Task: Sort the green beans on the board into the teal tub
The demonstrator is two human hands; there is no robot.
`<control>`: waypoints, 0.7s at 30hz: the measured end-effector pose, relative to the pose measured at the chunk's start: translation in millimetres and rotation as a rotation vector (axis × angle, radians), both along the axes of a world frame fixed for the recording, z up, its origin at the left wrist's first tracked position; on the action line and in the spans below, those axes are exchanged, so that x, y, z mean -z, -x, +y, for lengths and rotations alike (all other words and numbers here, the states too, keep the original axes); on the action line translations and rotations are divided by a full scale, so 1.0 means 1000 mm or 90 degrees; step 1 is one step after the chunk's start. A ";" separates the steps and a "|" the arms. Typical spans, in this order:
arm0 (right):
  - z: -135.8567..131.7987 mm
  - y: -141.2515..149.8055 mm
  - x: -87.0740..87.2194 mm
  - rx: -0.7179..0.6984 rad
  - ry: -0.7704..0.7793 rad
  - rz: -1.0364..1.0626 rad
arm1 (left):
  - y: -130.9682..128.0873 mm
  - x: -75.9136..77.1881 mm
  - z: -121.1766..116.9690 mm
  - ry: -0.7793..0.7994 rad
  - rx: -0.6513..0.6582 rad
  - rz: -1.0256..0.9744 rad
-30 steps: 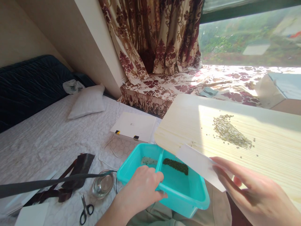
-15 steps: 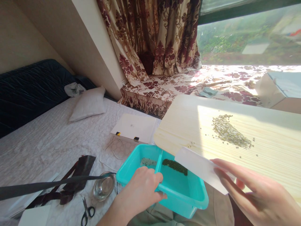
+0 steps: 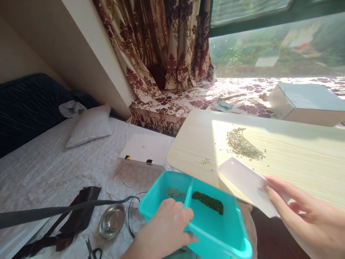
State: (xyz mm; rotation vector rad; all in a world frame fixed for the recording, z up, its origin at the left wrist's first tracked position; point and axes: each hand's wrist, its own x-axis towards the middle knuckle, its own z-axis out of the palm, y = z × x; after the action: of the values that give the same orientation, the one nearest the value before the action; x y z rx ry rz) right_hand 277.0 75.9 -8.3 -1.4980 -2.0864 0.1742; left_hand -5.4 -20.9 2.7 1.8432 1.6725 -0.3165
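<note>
My left hand (image 3: pixel 168 230) grips the near rim of a turquoise two-compartment tub (image 3: pixel 229 230), fingers curled over its edge. A strip of dark green beans (image 3: pixel 208 202) lies in the right compartment; a thin scatter of pale beans (image 3: pixel 174 193) lies in the left one. My right hand (image 3: pixel 304 219) pinches a white card (image 3: pixel 246 184) that rests over the near edge of a light wooden board (image 3: pixel 296 154). A pile of mixed small beans (image 3: pixel 242 145) sits on the board beyond the card.
On the white bed sheet lie a small steel bowl (image 3: pixel 111 221), scissors (image 3: pixel 91 250), a dark strap (image 3: pixel 54 212), a white box with cable (image 3: pixel 144 149) and a pillow (image 3: pixel 90 126). A grey box (image 3: pixel 304 102) sits on the patterned window seat.
The view has shifted right and down. My right hand has swung the white card up and back onto the board, nearer the bean pile. The left hand stays on the tub.
</note>
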 end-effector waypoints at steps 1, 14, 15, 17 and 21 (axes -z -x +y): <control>0.002 0.004 -0.003 -0.018 0.005 0.007 | -0.001 -0.001 0.000 0.003 0.000 0.001; 0.006 0.016 -0.003 -0.097 0.026 0.041 | 0.004 0.005 -0.003 -0.035 -0.009 -0.005; 0.006 0.016 -0.004 -0.099 0.027 0.039 | 0.004 0.005 -0.003 -0.039 -0.009 -0.006; 0.006 0.019 -0.004 -0.111 0.034 0.038 | 0.006 0.005 -0.003 -0.042 -0.009 -0.006; 0.006 0.023 -0.003 -0.134 0.043 0.045 | 0.012 0.006 -0.004 -0.054 -0.016 -0.004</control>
State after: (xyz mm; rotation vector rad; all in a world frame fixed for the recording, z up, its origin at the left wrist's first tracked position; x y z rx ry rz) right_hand 254.2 81.9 -5.1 -1.2886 -2.1972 0.3759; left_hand -17.6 -24.7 -3.0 1.8812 1.7264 -0.2319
